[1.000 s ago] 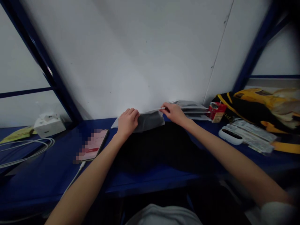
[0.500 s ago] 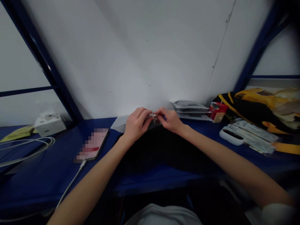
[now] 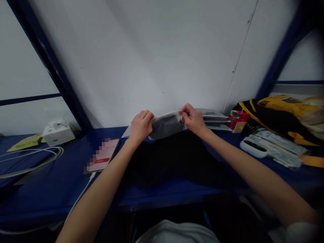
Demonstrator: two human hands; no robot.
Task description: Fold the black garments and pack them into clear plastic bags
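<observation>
A greyish plastic bag with a pale top edge is stretched between my two hands above the blue table. My left hand is closed on its left end, the fingers curled over the edge. At the upper right corner my right hand pinches the bag between thumb and fingers. Whether anything lies inside the bag I cannot tell. Below it a black item, seemingly cloth, lies dark on the table. Part of a pale flat packet shows behind my left hand.
A stack of flat packets lies by the wall, beside a red box. Right of these are a white oval device, clear packets and a black-and-yellow bag. A cabled phone and white box are left.
My hands have moved apart from a close pinch, and the bag is now spread open to view between them. The right hand is higher. The camera view has shifted slightly.
</observation>
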